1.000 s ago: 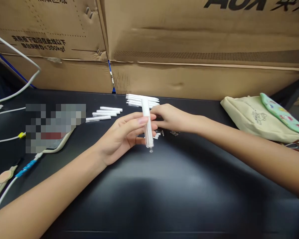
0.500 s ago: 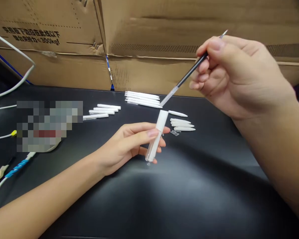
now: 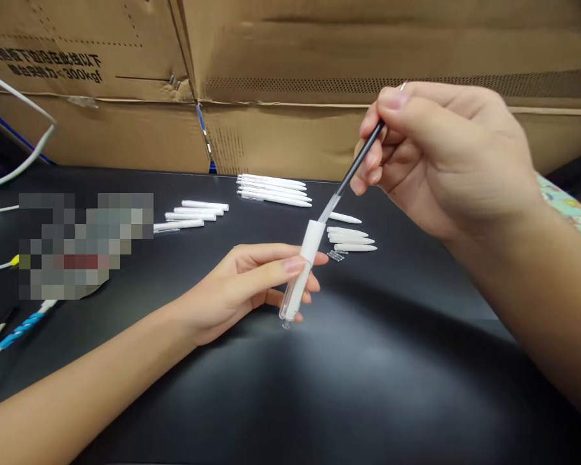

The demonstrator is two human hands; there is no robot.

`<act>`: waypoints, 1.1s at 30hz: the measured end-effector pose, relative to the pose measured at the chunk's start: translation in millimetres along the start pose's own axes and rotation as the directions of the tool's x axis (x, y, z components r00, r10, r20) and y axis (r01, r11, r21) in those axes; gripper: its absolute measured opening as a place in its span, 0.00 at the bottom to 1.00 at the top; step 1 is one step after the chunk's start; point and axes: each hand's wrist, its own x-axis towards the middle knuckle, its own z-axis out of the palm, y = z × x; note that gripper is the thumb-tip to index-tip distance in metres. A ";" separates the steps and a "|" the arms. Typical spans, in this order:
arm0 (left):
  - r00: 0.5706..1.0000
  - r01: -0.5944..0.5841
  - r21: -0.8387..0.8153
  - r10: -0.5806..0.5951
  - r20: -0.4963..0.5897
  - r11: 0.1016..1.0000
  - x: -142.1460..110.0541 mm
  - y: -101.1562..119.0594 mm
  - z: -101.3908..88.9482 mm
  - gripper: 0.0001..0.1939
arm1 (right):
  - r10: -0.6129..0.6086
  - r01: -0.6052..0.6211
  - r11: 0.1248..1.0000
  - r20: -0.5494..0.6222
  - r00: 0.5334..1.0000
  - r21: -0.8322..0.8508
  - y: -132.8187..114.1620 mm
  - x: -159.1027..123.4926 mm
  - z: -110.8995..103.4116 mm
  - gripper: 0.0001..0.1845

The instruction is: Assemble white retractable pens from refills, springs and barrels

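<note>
My left hand point(image 3: 252, 284) pinches a white pen barrel point(image 3: 312, 242) between thumb and fingers, tilted with its open end up and its clear clip and push button at the bottom. Above it, my right hand point(image 3: 436, 142) grips a black ink refill point(image 3: 361, 158) near its metal tip. The refill's clear tail end is at the barrel's open mouth, its lower end apparently just inside. Behind the barrel to the right lie several white pen tips point(image 3: 351, 239) and some small springs point(image 3: 336, 256).
Several assembled white pens point(image 3: 274, 190) lie in a row at the back of the black table point(image 3: 368, 387). More white barrels point(image 3: 193, 213) lie to the left. A blurred-out object point(image 3: 87, 252) with cables stands farther left. Cardboard boxes point(image 3: 295, 51) wall off the back.
My right hand has moved down and left, bringing the refill's tail from above the barrel to its open mouth. My left hand keeps its hold. The view has shifted slightly.
</note>
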 end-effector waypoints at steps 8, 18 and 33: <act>1.000 -0.013 -0.021 0.012 -0.022 1.000 0.3 -1.0 0.3 0.09 | 0.067 -0.065 0.998 0.167 0.984 -0.018 6.5 -11.0 12.8 0.13; 1.000 -0.015 -0.043 0.014 -0.020 0.999 0.1 -3.3 -1.1 0.09 | 0.107 -0.112 0.994 0.241 0.965 0.008 18.0 -14.7 15.6 0.13; 1.000 0.000 -0.015 0.000 -0.029 1.000 -3.1 0.2 1.6 0.09 | 0.256 -0.020 0.848 0.377 0.890 -0.530 1.6 -4.8 -14.2 0.12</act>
